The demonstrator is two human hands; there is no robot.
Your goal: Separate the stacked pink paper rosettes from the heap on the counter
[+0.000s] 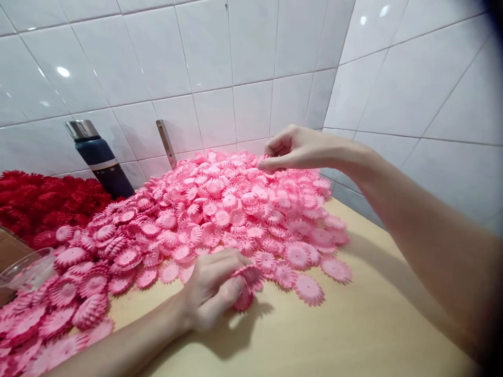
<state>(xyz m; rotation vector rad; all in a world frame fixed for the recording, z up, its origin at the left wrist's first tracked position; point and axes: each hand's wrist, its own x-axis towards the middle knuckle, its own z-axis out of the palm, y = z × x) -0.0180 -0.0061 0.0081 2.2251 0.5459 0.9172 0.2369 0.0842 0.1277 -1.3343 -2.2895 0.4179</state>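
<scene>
A big heap of pink petal discs (pixel 220 209) covers the wooden table (pixel 353 324) up to the tiled wall. My left hand (pixel 212 288) rests at the heap's near edge, fingers curled round a small stack of pink discs (pixel 245 288). My right hand (pixel 294 149) reaches over the far top of the heap with thumb and fingers pinched together at a disc there; what sits in the pinch is too small to make out.
A pile of red petal discs (pixel 43 204) lies at the left. A dark blue flask with a steel cap (pixel 100 159) stands against the wall behind the piles. A clear plastic bag (pixel 23 269) and a brown box edge sit at the far left. White tiled walls meet in a corner at the right.
</scene>
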